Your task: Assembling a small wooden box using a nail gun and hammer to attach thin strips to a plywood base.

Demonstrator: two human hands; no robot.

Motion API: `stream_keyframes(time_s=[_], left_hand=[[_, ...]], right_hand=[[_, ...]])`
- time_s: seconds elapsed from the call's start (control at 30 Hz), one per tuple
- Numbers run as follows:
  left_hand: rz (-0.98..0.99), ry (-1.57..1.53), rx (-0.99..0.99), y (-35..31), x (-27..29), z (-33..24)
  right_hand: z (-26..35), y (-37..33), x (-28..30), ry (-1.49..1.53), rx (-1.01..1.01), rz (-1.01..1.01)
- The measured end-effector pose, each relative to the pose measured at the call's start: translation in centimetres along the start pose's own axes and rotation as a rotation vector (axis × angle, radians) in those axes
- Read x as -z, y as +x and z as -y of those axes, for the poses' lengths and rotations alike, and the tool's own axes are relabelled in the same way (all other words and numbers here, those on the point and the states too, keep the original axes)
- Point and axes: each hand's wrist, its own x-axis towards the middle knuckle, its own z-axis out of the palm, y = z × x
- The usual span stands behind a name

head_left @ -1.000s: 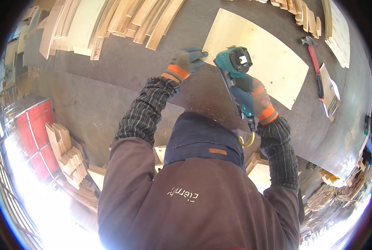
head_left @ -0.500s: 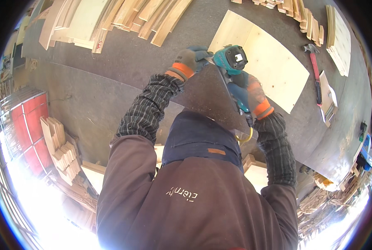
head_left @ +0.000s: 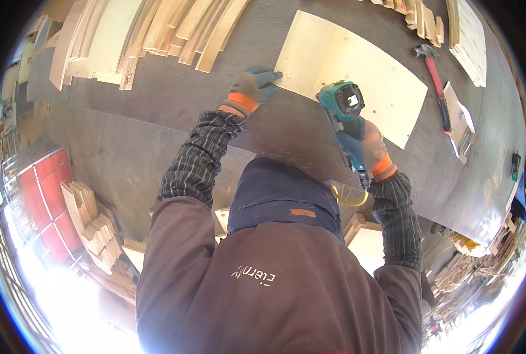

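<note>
My right hand [head_left: 371, 151], in a grey and orange glove, is wrapped round the grip of a teal nail gun [head_left: 341, 100]. The tool sits over the near edge of a pale plywood panel [head_left: 357, 65], its nose hidden beneath its body. A yellow air hose [head_left: 350, 203] runs from its handle end. At the panel's near left corner my gloved left hand [head_left: 256, 86] is closed, with fingertips over the edge. A small pale bit shows at those fingertips, too small to name.
Several wooden strips [head_left: 216, 35] lie at the far left of the dark table [head_left: 157, 94]. A claw hammer [head_left: 435, 76] with a red handle rests right of the panel, beside stacked boards [head_left: 468, 44]. Low on the left stand a red stack [head_left: 48, 197] and piled wood [head_left: 92, 224].
The nail gun has moved right and nearer along the panel, away from my left hand. My left hand stays at the panel's corner. The whole view has shifted and turned slightly.
</note>
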Motion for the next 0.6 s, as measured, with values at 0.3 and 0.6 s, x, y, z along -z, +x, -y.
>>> stream_keyframes(time_s=[0.3, 0.6], left_hand=[[-0.056, 0.061, -0.103, -0.2, -0.6, 1.1], [-0.006, -0.065, -0.010, 0.1, -0.4, -0.1]], right_hand=[[-2.8, -3.3, 2.8, 0.074, -0.018, -0.050], [-6.4, -6.2, 6.0, 0.097, -0.090, -0.133]])
